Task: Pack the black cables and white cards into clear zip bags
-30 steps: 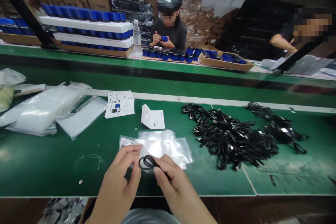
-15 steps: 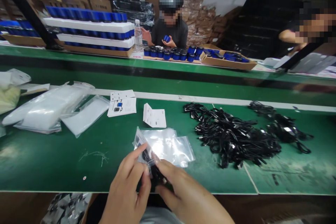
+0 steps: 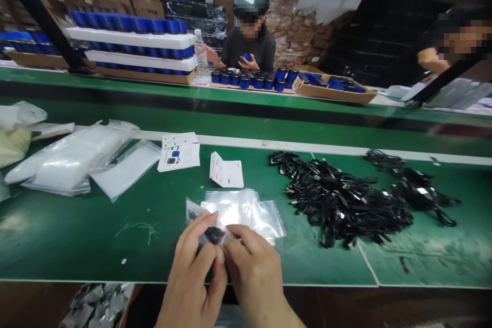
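Near the front edge of the green table, both hands close on a small clear plastic bag with a black cable inside it. My left hand pinches the bag from the left, thumb and forefinger together. On the other side, my right hand grips the bag's near end, its fingertips partly hidden. Flat clear bags lie just beyond the hands. A folded white leaflet stands behind them, and a stack of printed leaflets is to its left.
A large heap of black cables spreads over the right side, with a smaller pile beyond. Packs of plastic bags lie at left. Across the table a person holds a blue item behind rows of blue-and-black units.
My right hand has turned and come up to the bag's near end beside my left hand. The cable part that hung below its fingers is now in the bag or hidden. The bag has tilted left.
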A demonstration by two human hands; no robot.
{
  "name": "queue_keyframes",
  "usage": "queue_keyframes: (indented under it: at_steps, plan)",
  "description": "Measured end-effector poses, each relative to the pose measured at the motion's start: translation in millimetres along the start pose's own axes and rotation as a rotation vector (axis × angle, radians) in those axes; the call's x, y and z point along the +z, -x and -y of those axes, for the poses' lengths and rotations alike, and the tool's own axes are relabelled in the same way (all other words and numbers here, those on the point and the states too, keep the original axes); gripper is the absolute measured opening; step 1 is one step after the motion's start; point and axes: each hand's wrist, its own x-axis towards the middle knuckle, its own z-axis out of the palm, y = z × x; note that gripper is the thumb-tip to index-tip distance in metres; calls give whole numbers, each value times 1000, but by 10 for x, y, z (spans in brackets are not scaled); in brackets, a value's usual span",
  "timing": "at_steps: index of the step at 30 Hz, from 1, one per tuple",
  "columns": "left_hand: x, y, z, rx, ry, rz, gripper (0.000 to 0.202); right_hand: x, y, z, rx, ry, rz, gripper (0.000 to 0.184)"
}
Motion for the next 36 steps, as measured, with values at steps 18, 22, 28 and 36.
queue_keyframes:
  at_steps: [18,22,28,36]
  plan:
    - [-37,11,-29,-142,255,-15,16,-145,5,-135,-278,-61,-159,15]
    - [-24,4,-37,-54,177,-17,15,-118,12,-110,-275,-60,-148,13]
    - [39,48,-12,65,66,-47,17,-86,47,-78,-147,-50,-36,16]
    - [94,48,-18,72,111,-70,20,-152,11,-62,370,-514,195,15]
